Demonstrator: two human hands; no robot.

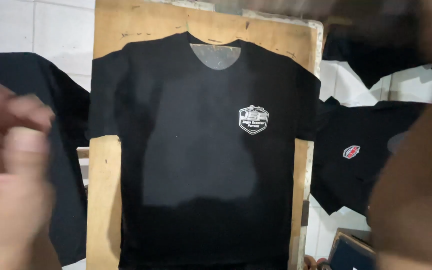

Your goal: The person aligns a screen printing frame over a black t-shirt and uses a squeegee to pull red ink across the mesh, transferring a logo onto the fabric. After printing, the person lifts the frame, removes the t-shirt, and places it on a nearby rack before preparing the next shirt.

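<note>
A black t-shirt (pixel 201 165) is stretched flat over an upright wooden board (pixel 103 200), collar at the top. A small white shield-shaped emblem (pixel 253 119) is printed on its chest. My left hand (pixel 11 165) hovers blurred at the left edge, close to the camera, fingers curled, with nothing visible in it. It touches neither shirt nor board. My right forearm (pixel 416 190) runs up the right edge toward the top corner, and the hand itself is out of the frame.
Another black shirt (pixel 36 85) lies to the left of the board. On the right lies a black shirt (pixel 371 145) with a red and white emblem, and one more (pixel 371 55) above it. A dark framed object (pixel 351 252) sits at bottom right. White tiles (pixel 51 30) lie beneath.
</note>
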